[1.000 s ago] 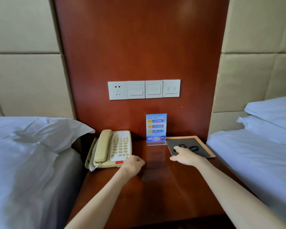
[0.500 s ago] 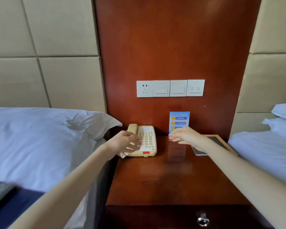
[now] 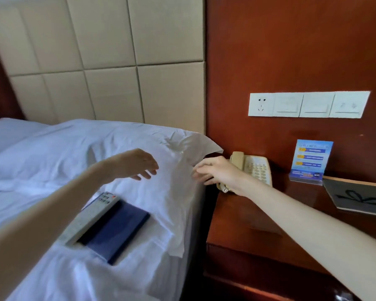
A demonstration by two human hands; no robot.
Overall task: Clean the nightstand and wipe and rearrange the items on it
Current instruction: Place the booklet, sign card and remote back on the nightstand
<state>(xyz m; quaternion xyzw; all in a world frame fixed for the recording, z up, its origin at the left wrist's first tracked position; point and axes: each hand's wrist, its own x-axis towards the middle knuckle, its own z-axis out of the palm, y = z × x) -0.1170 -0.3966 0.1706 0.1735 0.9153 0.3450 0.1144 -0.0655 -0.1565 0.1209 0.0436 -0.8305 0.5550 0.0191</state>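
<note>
Hands are both over the bed's edge at mid-frame, off the nightstand point(image 3: 258, 227) at lower right. The left hand point(image 3: 137, 165) hovers with fingers loosely spread and holds nothing above the white bedding point(image 3: 52, 153). The right hand point(image 3: 213, 173) reaches toward the left of the frame, fingers curled at the edge of a thin white tissue point(image 3: 178, 205) draped over the mattress corner; whether it pinches the sheet I cannot tell. A remote control point(image 3: 89, 218) and a dark blue folder point(image 3: 119, 231) lie on the bed at lower left, seemingly set aside. The telephone point(image 3: 256, 168), blue sign stand point(image 3: 310, 161) and dark pad point(image 3: 356, 197) sit along the nightstand's back and right. This looks like fetching the wipe; next comes a firm pinch on the tissue, a lift clear of the bedding, then a move across to the wooden top.
</note>
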